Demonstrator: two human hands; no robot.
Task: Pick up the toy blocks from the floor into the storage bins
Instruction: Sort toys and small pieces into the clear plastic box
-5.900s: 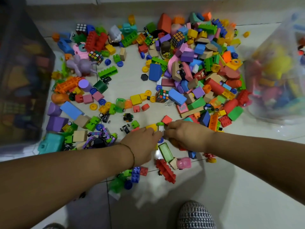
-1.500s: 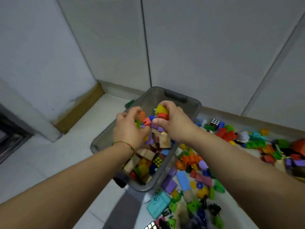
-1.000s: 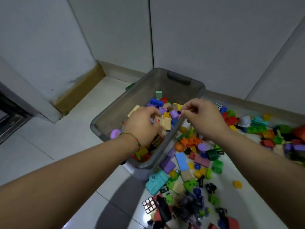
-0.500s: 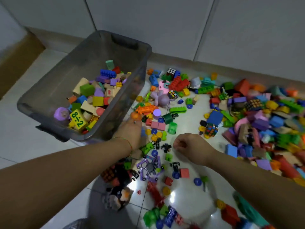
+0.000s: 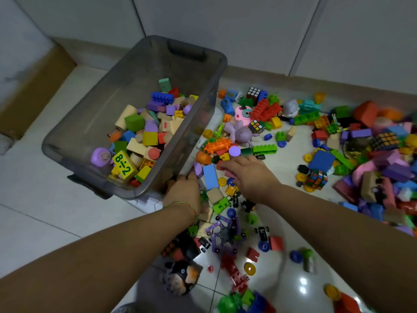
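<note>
Tiled floor [image 5: 45,222], blocks [image 5: 209,176] against bin [image 5: 140,71] wall, left hand [image 5: 182,190] beside

Home interior, we judge: a stretch of room floor given over to play. Pale glossy floor tiles [image 5: 33,199] with thin grout lines; lamp glare on them at lower right. Plain white wall panels [image 5: 225,30] behind, beige skirting [image 5: 338,84] along their foot.

We log toy blocks [image 5: 210,176] in plastic, foam and wood, strewn loose over the tiles and heaped thick at right. Among them are puzzle cubes [image 5: 317,179], a pink toy camera [image 5: 243,112], a lilac animal figure [image 5: 241,133] and a small toy car [image 5: 262,231].

A smoky translucent storage bin [image 5: 144,71] with moulded handles stands on the floor, part full of blocks. One is a yellow sum block [image 5: 123,165] marked 8÷2, which we take for a child's learning toy.
</note>
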